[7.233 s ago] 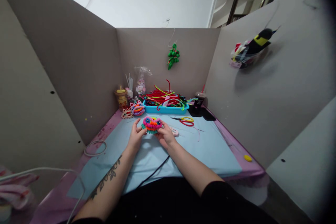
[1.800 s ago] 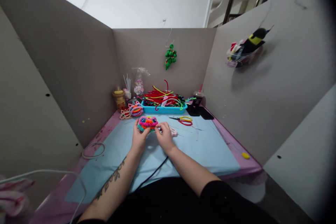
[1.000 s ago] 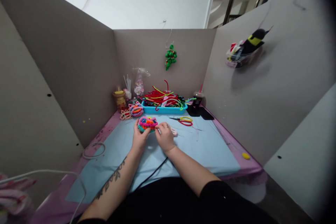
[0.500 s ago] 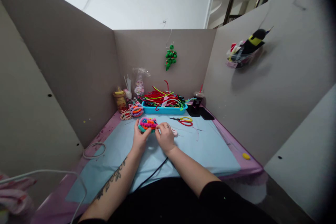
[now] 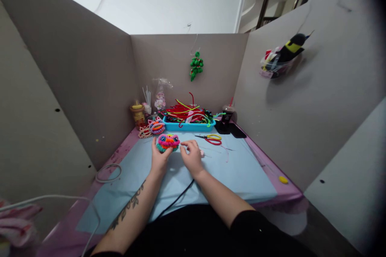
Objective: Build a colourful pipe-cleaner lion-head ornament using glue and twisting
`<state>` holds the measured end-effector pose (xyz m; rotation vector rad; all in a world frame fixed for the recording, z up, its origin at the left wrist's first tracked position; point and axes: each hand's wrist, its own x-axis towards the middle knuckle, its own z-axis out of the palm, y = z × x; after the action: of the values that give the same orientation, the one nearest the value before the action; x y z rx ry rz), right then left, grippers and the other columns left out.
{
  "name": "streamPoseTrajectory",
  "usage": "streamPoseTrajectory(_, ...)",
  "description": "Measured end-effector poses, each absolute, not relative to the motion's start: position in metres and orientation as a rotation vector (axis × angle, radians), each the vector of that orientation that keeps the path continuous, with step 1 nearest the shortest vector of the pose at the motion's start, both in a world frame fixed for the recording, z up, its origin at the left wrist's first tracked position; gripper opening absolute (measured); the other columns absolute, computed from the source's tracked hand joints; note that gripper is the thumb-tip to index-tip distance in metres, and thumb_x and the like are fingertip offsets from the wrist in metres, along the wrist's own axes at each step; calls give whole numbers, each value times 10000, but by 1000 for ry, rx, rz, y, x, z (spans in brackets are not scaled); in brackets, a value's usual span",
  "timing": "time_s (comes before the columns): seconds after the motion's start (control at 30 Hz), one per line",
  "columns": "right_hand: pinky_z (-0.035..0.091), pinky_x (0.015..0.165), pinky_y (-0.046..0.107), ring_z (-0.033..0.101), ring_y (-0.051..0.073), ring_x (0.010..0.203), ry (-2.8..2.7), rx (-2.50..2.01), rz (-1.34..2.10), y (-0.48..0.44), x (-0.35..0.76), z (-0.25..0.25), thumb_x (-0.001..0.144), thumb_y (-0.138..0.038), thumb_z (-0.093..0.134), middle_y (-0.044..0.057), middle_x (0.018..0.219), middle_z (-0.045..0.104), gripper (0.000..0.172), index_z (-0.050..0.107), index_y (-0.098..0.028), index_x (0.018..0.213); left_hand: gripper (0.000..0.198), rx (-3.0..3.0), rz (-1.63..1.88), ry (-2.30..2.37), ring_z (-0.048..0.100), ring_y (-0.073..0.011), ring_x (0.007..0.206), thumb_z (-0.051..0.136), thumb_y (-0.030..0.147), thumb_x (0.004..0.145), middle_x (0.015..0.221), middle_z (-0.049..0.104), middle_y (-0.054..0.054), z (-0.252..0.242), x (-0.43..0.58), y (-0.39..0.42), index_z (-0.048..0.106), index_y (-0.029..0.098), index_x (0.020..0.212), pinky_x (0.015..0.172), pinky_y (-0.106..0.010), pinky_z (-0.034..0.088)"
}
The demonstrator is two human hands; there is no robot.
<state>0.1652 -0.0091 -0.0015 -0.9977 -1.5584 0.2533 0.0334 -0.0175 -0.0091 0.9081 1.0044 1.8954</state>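
Observation:
A fuzzy pipe-cleaner animal head (image 5: 168, 143) in pink, orange and teal, with two round eyes, is held just above the table. My left hand (image 5: 160, 156) grips it from the left side, thumb across its lower front. To its right, my right hand (image 5: 191, 155) is apart from it, thumb and fingers parted, with nothing visible between them. Partly hidden behind the right hand lies a small pale pink item (image 5: 202, 153). Two similar pipe-cleaner heads, a purple and orange one (image 5: 157, 126) and a cream and red one (image 5: 145, 131), rest beyond the left hand.
A blue tray (image 5: 193, 127) heaped with pipe cleaners stands at the back. Scissors (image 5: 210, 139) with yellow and red handles lie before it. A lidded drink cup (image 5: 228, 113) is at back right, a yellow-topped cup (image 5: 138, 115) at back left. Grey partitions (image 5: 169, 60) enclose the table.
My right hand has drawn back from the pipe-cleaner head and its fingers have parted. The head, still in my left hand, has shifted slightly left and turned more toward me.

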Motion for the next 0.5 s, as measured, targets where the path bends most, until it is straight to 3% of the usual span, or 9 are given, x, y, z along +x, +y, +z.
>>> streamPoseTrajectory(0.07,436,656,277,520,151,675,-1443,-1056,325,-6,179,6,784,-240,516,46,835,582,134,624,-184,838,895,836,1900,913,609,-226,1042,791,198,589,1243,563,-101,-9,29,-14,325,262,1351,872,-333,499)
streamPoseTrajectory(0.2,363,554,239,501,143,584,-1583,-1282,438,-1,219,13,789,-339,510,-9,607,551,182,573,-196,695,495,677,1843,717,644,-197,940,748,215,621,1029,668,-46,-9,14,-7,571,216,1082,797,-277,526)
streamPoseTrajectory(0.3,306,503,230,504,140,540,-1871,-1462,536,-1,237,5,754,-363,566,5,567,588,218,582,-197,614,294,499,1818,658,658,-161,850,708,162,649,876,689,-20,-9,5,-5,618,202,926,707,-220,537)
streamPoseTrajectory(0.4,337,523,225,562,147,578,-2053,-1353,660,-1,238,-7,757,-308,566,5,659,666,131,661,-222,781,217,407,1799,633,657,-150,842,660,113,689,854,693,-20,-10,3,-5,619,195,886,693,-214,542)
streamPoseTrajectory(0.5,358,540,224,586,151,622,-2126,-1303,704,0,232,-13,747,-310,576,0,727,694,169,681,-243,861,183,359,1794,625,657,-148,831,633,96,713,838,693,-25,-11,4,-6,617,184,873,680,-213,544)
